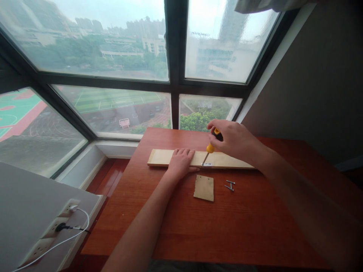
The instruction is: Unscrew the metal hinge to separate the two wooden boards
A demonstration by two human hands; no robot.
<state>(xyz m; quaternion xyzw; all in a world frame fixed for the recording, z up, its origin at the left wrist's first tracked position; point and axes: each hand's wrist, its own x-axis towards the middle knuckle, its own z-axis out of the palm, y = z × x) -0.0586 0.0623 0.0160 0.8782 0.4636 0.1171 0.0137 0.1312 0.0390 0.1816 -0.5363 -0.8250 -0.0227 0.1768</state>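
A long pale wooden board lies across the reddish-brown table. My left hand grips it left of its middle, fingers over the top and thumb along the near edge. My right hand is closed around the yellow and black handle of a screwdriver, which is tilted with its tip down. The tip meets a small silver metal plate at the board's near edge; whether a screw sits under it is too small to tell. The board's right end is hidden behind my right forearm.
On the table, nearer me, lie a brown square piece with two small holes and several loose screws. Large windows rise behind the table. Wall sockets with plugged-in cables are at lower left.
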